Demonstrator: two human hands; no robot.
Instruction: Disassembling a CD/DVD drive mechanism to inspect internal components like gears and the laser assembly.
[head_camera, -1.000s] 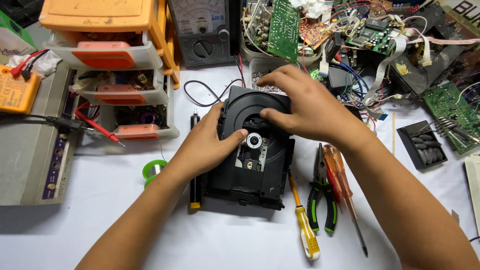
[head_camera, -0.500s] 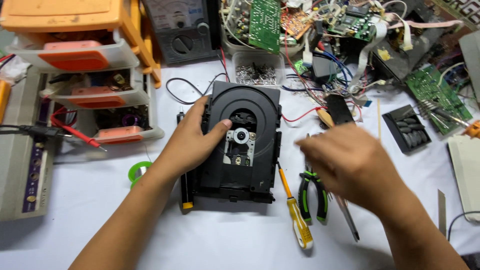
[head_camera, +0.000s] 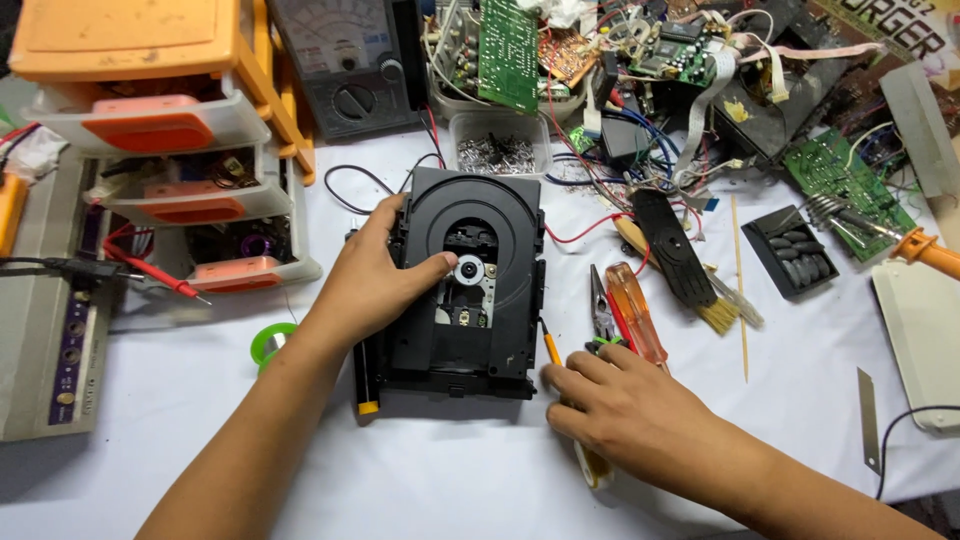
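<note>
Orange-and-clear plastic drawer cabinet (head_camera: 160, 150), three drawers, stands at the far left of the white table (head_camera: 450, 470), with a red test probe (head_camera: 150, 272) lying at its foot. Green solder reel (head_camera: 268, 343), partly hidden by the forearm, just beside the left wrist. Left hand (head_camera: 375, 282): laid flat on the left half of the black disc drive mechanism (head_camera: 470, 285), fingers over its edge, thumb stretched to the silver spindle hub (head_camera: 467, 271); it presses rather than grips, fingers loosely apart. Drive mechanism: centre of the table, top side up, circular tray recess and lens opening exposed. Grey analogue multimeter (head_camera: 345, 60) behind it, with a clear tub of small metal parts (head_camera: 497, 150) to its right. Yellow-handled screwdriver (head_camera: 572, 420): just right of the drive; right hand (head_camera: 620, 410) rests over it, fingers curled, whether actually clamped on the handle cannot be told. Green-handled pliers (head_camera: 601, 318) and orange-handled screwdriver (head_camera: 636, 315) lie touching just beyond the fingertips. Small brush (head_camera: 700, 295), wooden skewer (head_camera: 738, 285), black button pad (head_camera: 795, 250), green circuit board (head_camera: 845, 190) farther right.
</note>
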